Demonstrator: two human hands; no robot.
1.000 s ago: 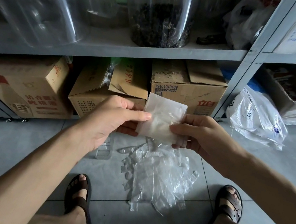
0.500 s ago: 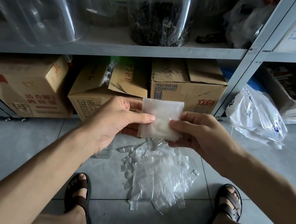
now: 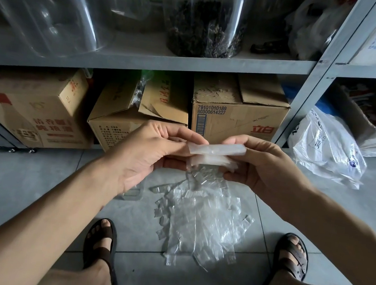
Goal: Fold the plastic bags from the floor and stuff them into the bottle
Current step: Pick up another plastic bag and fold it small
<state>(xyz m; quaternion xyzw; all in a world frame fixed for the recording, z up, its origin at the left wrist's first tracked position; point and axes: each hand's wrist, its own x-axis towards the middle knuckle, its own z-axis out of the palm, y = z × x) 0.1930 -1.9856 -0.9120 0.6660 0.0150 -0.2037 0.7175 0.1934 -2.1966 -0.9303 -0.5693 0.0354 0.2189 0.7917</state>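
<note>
Our left hand (image 3: 146,150) pinches the left end of a folded plastic bag (image 3: 217,150), held in the air, and our right hand (image 3: 266,169) pinches its right end. Below them, a pile of clear bags (image 3: 204,221) lies on the tiled floor (image 3: 27,186).

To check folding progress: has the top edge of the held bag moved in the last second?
Yes. The held bag is folded down: its top edge sank from the barcode on the cardboard box to near the box's bottom edge.
</note>
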